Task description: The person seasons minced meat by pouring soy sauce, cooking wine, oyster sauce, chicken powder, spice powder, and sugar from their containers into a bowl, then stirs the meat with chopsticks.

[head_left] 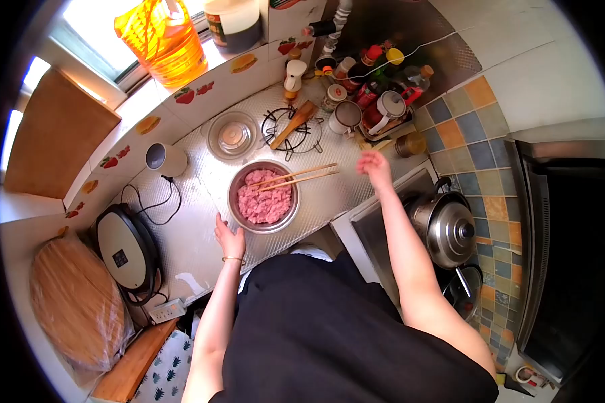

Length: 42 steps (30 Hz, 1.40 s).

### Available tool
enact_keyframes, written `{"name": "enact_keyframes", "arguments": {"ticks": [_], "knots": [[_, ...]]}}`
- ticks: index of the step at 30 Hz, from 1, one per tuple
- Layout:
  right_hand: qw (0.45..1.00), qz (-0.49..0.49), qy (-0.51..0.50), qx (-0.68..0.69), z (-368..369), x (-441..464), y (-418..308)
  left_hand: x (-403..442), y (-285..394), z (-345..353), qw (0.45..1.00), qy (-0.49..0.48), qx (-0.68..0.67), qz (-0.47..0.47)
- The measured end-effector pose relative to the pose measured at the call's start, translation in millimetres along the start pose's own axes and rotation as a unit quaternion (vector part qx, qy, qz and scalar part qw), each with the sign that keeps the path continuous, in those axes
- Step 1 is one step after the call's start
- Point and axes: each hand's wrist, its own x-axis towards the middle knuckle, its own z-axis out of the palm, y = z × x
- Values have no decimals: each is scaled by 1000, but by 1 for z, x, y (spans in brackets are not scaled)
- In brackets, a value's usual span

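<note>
A steel bowl of pink minced meat stands on the silvery counter. A pair of chopsticks rests in the meat, their ends sticking out past the right rim. My left hand is beside the bowl's lower left rim, fingers apart and holding nothing; whether it touches the rim I cannot tell. Out to the right, my right hand hovers over the counter, loosely spread with nothing visible in it. Closest to it are a brown-lidded jar and the crowded seasoning bottles.
Behind the bowl are a glass lid, a wire burner rack with a wooden tool, and a metal mug. A grey cup and round electric griddle stand left. Right is a lidded pot.
</note>
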Motion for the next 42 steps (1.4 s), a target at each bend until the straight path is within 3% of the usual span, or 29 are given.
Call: {"name": "enact_keyframes", "arguments": {"ticks": [2, 5, 10, 17, 19, 31, 34, 38, 42], "knots": [[997, -78, 4, 22, 1, 11, -28, -10, 23, -7, 993, 49, -7, 105], [987, -153, 17, 40, -1, 42, -83, -9, 89, 8, 967, -45, -171, 183], [972, -222, 56, 62, 5, 77, -118, -8, 207, 30, 928, -157, -227, 250], [908, -302, 247, -150, -8, 122, -137, 16, 333, 91, 884, -216, -205, 359], [913, -277, 251, -163, -10, 134, -141, 20, 358, 106, 873, -225, -195, 386], [874, -311, 288, -237, -10, 204, -112, 13, 362, 119, 877, -276, -196, 342], [915, -281, 235, -168, -8, 191, -118, 13, 359, 117, 875, -271, -204, 346], [921, -255, 225, -191, -8, 186, -119, 14, 353, 112, 875, -271, -190, 352], [935, -275, 197, -111, -3, 166, -132, 7, 354, 101, 876, -270, -189, 351]]}}
